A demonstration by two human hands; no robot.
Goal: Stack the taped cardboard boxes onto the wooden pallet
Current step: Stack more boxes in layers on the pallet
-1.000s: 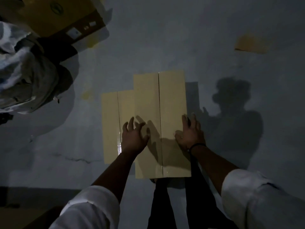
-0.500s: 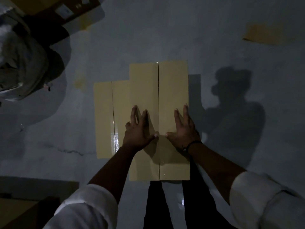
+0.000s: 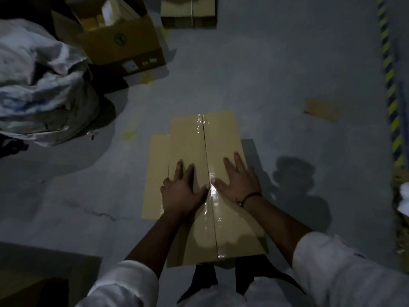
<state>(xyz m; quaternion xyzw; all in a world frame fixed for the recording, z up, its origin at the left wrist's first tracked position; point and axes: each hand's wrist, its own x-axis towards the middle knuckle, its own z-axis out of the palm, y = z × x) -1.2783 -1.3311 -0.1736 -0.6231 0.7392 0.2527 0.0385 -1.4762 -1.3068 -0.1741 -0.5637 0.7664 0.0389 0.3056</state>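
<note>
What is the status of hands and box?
Left hand and right hand flat on box. Second box at its left. No pallet seen.

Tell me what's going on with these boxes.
A person in white sleeves is bent over a taped cardboard box. Both hands lie flat on its top, the left hand and the right hand on either side of the taped centre seam, with the thumbs meeting at the seam. Neither hand grips the box. A second box sits lower on its left. An open carton stands farther off on the grey floor. No wooden pallet can be made out.
</note>
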